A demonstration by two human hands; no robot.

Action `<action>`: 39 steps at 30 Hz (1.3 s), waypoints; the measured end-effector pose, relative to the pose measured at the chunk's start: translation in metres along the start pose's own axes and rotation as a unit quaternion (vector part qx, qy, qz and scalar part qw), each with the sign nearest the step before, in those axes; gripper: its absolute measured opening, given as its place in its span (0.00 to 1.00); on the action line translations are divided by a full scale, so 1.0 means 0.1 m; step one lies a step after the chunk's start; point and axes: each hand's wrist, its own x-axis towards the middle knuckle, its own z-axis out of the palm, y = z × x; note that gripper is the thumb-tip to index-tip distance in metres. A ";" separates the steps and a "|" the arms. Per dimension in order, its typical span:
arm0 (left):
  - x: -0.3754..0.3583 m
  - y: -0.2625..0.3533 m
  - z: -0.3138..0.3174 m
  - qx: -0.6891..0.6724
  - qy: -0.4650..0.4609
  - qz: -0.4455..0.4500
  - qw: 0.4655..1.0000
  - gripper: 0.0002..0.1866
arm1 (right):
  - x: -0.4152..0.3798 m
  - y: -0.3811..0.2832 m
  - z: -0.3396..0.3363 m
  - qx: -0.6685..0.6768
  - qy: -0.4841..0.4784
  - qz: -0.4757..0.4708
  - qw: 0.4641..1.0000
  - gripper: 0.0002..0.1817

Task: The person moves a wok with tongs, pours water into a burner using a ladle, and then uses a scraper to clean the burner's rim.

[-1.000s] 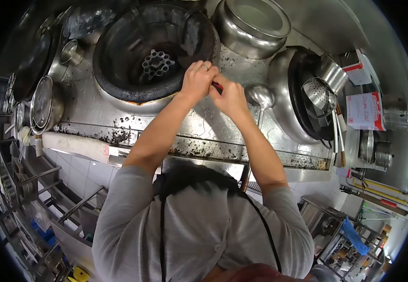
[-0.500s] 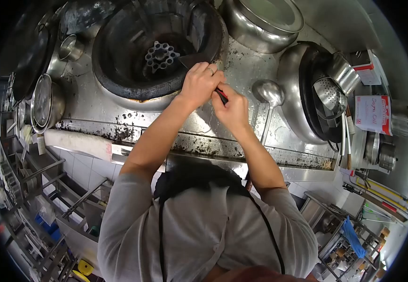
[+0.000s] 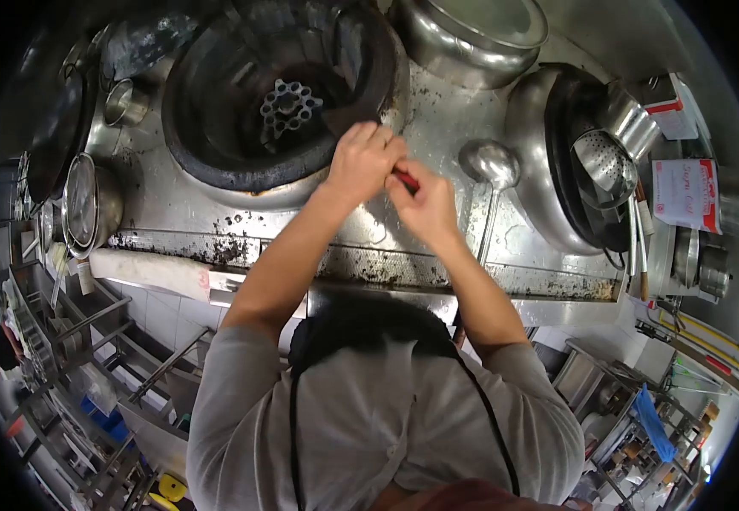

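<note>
A tool with a dark flat blade (image 3: 354, 114) and a red and black handle (image 3: 406, 180) lies across the right rim of the black wok burner (image 3: 258, 177). My left hand (image 3: 364, 162) is closed over the tool near the base of its blade, at the burner's edge. Lower and to the right, my right hand (image 3: 425, 204) grips the red and black handle. A ring-shaped burner head (image 3: 287, 106) sits down inside the burner. The blade's far end is hard to tell from the dark burner wall.
A ladle (image 3: 490, 166) lies right of my hands. Beyond it stand a wide metal pot (image 3: 527, 162) with a perforated ladle (image 3: 605, 166), and another large pot (image 3: 471, 55) behind. Strainers (image 3: 82, 203) and a folded cloth (image 3: 152, 271) are on the left.
The view has shifted slightly. Both hands keep their grip on the tool, and its blade sits a little differently against the burner's edge.
</note>
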 end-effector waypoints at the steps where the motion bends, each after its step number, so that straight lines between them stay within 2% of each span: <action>1: 0.06 -0.07 0.05 -0.002 -0.012 0.001 1.000 0.09 | 0.08 0.06 0.04 0.019 0.009 0.012 1.000 0.13; 7: -0.02 0.10 -0.01 -0.015 -0.011 -0.007 1.000 0.07 | 0.02 0.15 -0.02 0.023 0.012 -0.024 0.999 0.14; 12: 0.16 -0.03 0.12 0.008 -0.029 0.009 1.000 0.07 | 0.20 0.17 -0.06 0.040 0.012 0.031 0.999 0.14; 16: 0.13 0.06 0.07 0.021 -0.040 0.002 0.999 0.06 | 0.02 0.22 -0.11 0.031 0.010 -0.022 0.999 0.14; 20: 0.34 -0.08 0.21 0.018 -0.049 -0.009 0.999 0.06 | 0.46 0.29 -0.17 0.100 -0.018 0.025 0.994 0.15; 24: 0.33 0.08 0.21 0.033 -0.038 -0.027 0.998 0.07 | 0.41 0.29 -0.39 0.036 -0.047 -0.010 0.998 0.14; 25: 0.33 0.07 0.25 0.040 -0.031 -0.034 0.998 0.07 | 0.44 0.37 -0.37 0.065 -0.055 -0.041 0.996 0.14; 29: 0.56 -0.19 0.44 0.067 -0.058 -0.034 0.995 0.07 | 0.93 0.55 -0.36 0.095 -0.073 -0.009 0.993 0.13; 32: 0.63 -0.04 0.40 0.074 -0.054 -0.045 0.995 0.07 | 0.96 0.60 -0.52 0.076 -0.111 -0.021 0.991 0.12; 33: 0.58 0.01 0.42 0.091 -0.062 -0.048 0.993 0.07 | 0.86 0.45 -0.59 0.077 -0.095 -0.058 0.991 0.11; 36: 0.62 -0.11 0.56 0.095 -0.026 -0.049 0.994 0.07 | 1.06 0.66 -0.52 0.090 -0.118 -0.031 0.988 0.11; 39: 0.78 -0.22 0.60 0.081 -0.030 -0.056 0.995 0.07 | 1.23 0.43 -0.62 0.107 -0.134 0.017 0.985 0.10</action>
